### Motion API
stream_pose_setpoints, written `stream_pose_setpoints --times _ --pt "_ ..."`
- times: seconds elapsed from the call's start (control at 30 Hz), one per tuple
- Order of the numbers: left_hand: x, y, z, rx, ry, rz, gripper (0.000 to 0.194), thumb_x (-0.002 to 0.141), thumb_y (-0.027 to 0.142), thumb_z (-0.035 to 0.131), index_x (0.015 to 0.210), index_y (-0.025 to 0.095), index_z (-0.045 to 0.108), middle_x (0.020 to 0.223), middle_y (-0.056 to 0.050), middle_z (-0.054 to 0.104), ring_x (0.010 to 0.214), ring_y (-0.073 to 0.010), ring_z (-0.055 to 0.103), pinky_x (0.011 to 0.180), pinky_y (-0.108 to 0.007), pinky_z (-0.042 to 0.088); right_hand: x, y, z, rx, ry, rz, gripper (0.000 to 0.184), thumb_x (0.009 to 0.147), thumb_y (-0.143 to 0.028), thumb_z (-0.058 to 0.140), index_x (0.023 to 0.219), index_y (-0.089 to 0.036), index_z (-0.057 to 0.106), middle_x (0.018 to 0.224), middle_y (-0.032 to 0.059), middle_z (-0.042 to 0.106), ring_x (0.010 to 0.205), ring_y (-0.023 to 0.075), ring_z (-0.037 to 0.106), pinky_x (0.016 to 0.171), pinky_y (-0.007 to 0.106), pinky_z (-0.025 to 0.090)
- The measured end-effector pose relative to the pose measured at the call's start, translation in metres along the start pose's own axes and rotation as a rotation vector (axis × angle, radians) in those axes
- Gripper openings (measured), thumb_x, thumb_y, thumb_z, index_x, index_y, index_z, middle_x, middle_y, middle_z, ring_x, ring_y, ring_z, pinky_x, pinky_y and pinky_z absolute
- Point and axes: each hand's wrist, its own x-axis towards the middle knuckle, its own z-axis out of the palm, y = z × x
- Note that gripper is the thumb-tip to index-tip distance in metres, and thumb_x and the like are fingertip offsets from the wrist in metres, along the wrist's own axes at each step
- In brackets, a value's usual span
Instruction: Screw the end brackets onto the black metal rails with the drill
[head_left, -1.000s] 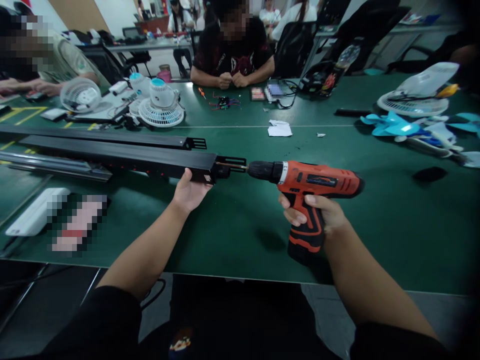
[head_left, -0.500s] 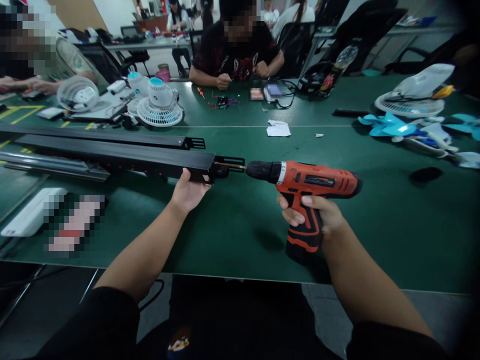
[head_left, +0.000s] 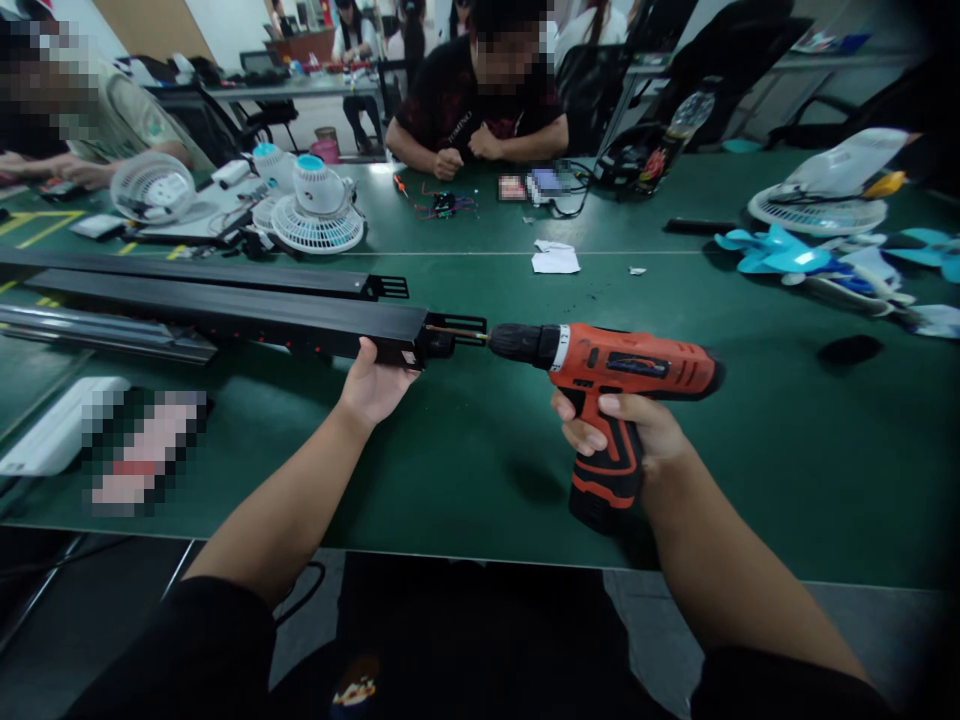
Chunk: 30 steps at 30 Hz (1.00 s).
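Note:
My right hand is wrapped round the handle of an orange and black cordless drill, which points left. From its chuck a long thin bit reaches to the end of a long black metal housing. A slotted bracket sticks out of that end. My left hand grips the housing from below near this end, thumb on its front side. Exactly where the bit's tip meets the housing is hidden. A second black housing lies just behind, with a similar bracket.
Shiny metal strips lie left, with a white device and a blurred phone-like object nearer me. White fans, a paper scrap and blue fan blades are farther back. A person sits opposite.
My hands, the drill and the housing stay almost in place, with only a slight shift left in the picture. The person opposite has leaned to the right and lowered a forearm.

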Motion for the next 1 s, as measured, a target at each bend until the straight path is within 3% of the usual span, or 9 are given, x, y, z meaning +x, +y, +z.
stream_pose_setpoints --times 0.37,0.63,1.0 --pt "-0.002 0.0018 0.0005 0.008 -0.012 0.001 0.049 0.085 0.065 0.078 0.109 0.023 0.076 0.107 -0.006 0.078 0.093 -0.0214 0.075 0.075 -0.031 0.061 -0.0018 0.0025 -0.0028 -0.006 -0.009 0.005 0.033 0.083 -0.038 0.08 0.105 -0.018 0.067 0.084 0.0015 0.064 0.049 0.0075 0.047 0.045 0.022 0.046" --pt "-0.0019 0.0024 0.0004 -0.008 -0.004 -0.018 0.047 0.089 0.065 0.074 0.113 0.025 0.076 0.109 -0.007 0.078 0.1 -0.0238 0.075 0.079 -0.033 0.062 -0.0019 -0.001 0.0006 -0.011 -0.028 0.021 0.028 0.082 -0.038 0.08 0.091 -0.013 0.071 0.079 0.0026 0.061 0.049 0.0077 0.046 0.046 0.023 0.045" --pt "-0.0025 0.0025 0.0036 0.012 0.033 -0.012 0.05 0.088 0.067 0.073 0.113 0.025 0.076 0.111 -0.007 0.078 0.101 -0.0235 0.075 0.078 -0.032 0.061 -0.0025 -0.0001 -0.002 -0.023 -0.019 0.045 0.028 0.081 -0.04 0.08 0.092 -0.015 0.072 0.076 0.0025 0.061 0.049 0.0093 0.046 0.045 0.025 0.044"
